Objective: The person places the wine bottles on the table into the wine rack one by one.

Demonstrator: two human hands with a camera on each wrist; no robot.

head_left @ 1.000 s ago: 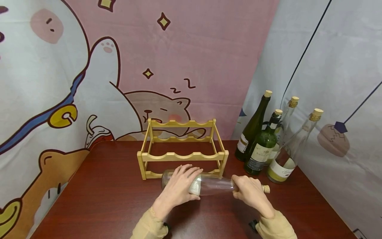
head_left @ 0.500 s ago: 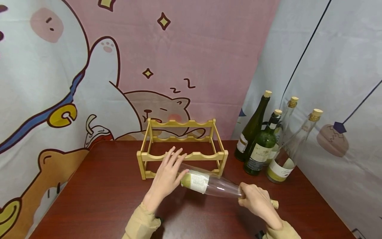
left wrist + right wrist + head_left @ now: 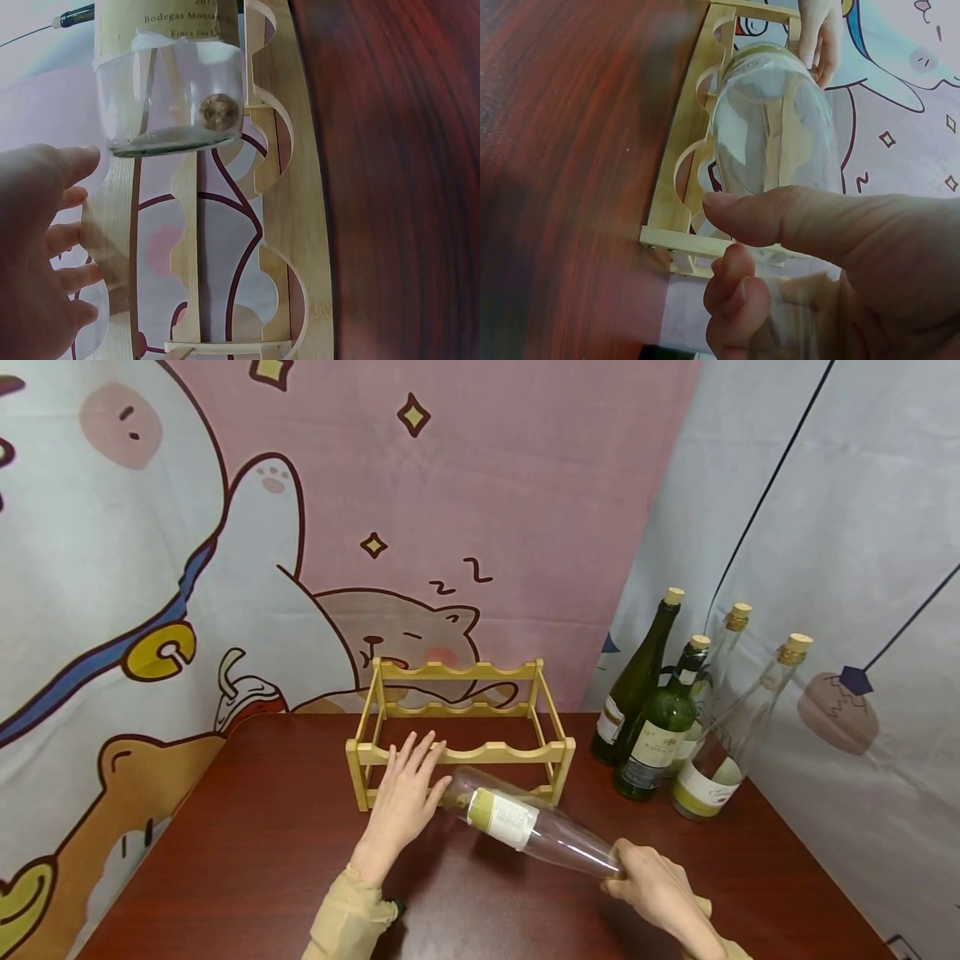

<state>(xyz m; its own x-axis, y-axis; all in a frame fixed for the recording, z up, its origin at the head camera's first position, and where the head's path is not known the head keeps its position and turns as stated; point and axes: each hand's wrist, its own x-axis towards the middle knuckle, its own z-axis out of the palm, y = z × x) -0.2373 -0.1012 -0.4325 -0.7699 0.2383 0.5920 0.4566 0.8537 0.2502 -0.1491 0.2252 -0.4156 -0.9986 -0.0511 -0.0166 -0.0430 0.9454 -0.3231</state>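
Observation:
My right hand (image 3: 656, 887) grips the neck of a clear glass wine bottle (image 3: 566, 842), its cork showing past the hand. The bottle is slanted, its base toward the rack and its torn white and green label facing up. In the left wrist view, a round brown spot shows through the base of the bottle (image 3: 169, 105). Fingers spread and fairly straight, my left hand (image 3: 403, 797) is beside the base and holds nothing. Its fingertips overlap the front top rail of the wooden wine rack (image 3: 427, 756) in the head view. The right wrist view shows thumb and fingers around the bottle (image 3: 772, 127).
Several corked bottles stand at the right: a dark green bottle (image 3: 637, 681), a green labelled bottle (image 3: 663, 727) and a clear bottle (image 3: 750, 727) among them. The reddish-brown table (image 3: 247, 860) meets a cartoon-print cloth (image 3: 555, 527) behind.
My left hand has left the bottle's body and moved left toward the rack. My right hand has drawn the neck right and toward me, turning the bottle from level to slanted.

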